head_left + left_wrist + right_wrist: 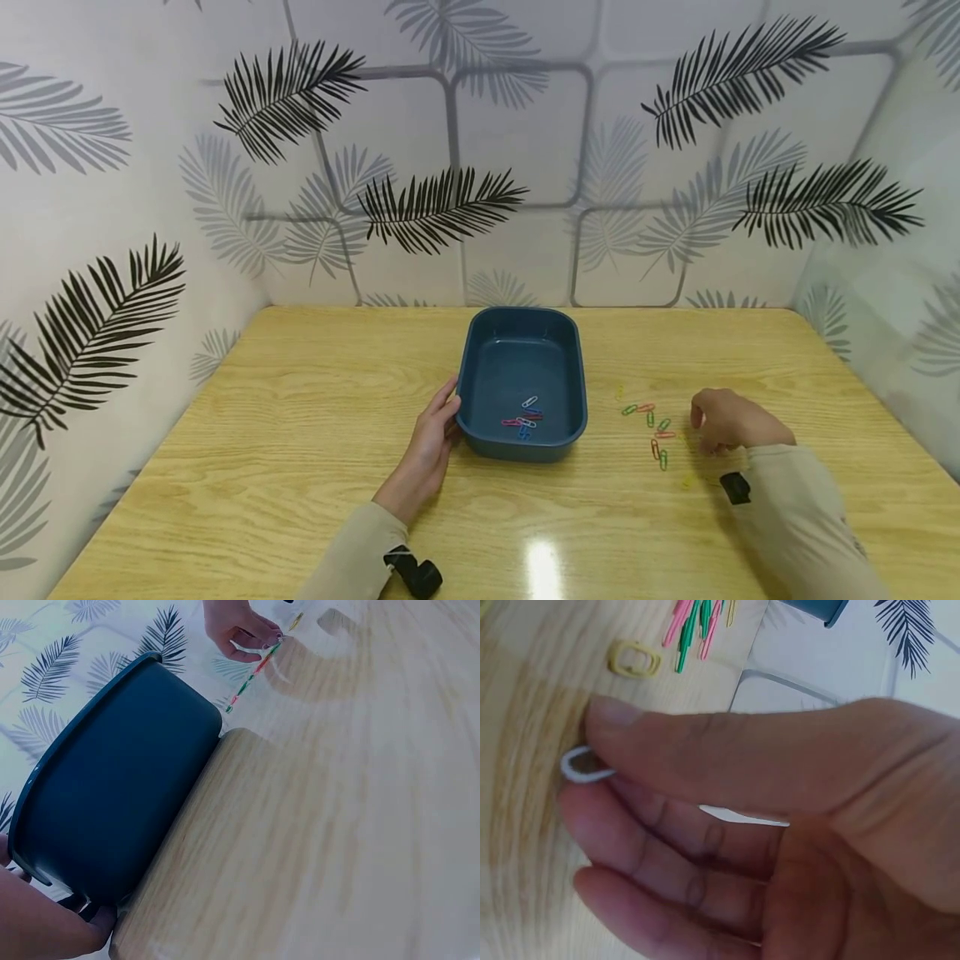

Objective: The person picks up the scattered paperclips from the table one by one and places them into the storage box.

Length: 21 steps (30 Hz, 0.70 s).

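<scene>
A dark blue rectangular plastic basin [522, 451] stands on the table, with several white, red and blue paper clips [527, 421] lying at its near end. My left hand [431, 446] grips the basin's left side, thumb by the rim and fingers lower down along the wall. To the right, my right hand [738, 421] is low over the wood. Between its thumb and index finger it pinches a white paper clip [585, 765], whose rounded end sticks out past the fingertips. Loose green and red paper clips [663, 460] are scattered just left of this hand.
A yellow paper clip [634, 660] lies close by the right thumb, and another yellow one [687, 482] is nearer the front. The light wooden table [337, 375] meets a leaf-patterned wall [517, 242] at the back. Light glares off the table's front.
</scene>
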### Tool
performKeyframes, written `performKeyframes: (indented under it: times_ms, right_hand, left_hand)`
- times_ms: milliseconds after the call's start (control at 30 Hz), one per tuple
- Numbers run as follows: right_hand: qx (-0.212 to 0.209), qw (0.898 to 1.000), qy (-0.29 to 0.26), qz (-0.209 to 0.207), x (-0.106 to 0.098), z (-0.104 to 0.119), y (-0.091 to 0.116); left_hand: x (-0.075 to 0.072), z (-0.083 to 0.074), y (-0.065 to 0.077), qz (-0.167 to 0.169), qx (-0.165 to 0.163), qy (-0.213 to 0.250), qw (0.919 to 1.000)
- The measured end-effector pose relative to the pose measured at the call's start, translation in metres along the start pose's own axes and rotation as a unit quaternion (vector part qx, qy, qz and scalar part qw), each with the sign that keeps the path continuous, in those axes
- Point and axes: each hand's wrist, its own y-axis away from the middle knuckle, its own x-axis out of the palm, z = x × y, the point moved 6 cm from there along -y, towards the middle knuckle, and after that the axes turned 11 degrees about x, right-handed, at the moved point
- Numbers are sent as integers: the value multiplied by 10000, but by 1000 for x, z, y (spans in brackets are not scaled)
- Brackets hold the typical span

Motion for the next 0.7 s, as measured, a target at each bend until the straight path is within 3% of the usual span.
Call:
performKeyframes:
  times_ms: [133, 367, 700]
  right_hand:
    - [-165, 9998, -59, -131, 0, 0, -2]
    - [-591, 9956, 290, -667, -8, 4, -3]
    - [-1434, 9822, 68, -1214, -17, 31, 3]
  left_hand:
    - [0, 1, 0, -11, 13, -14, 10000]
    - [1, 0, 0, 1, 34, -3, 10000]
    - [0, 3, -2, -57, 7, -39, 10000]
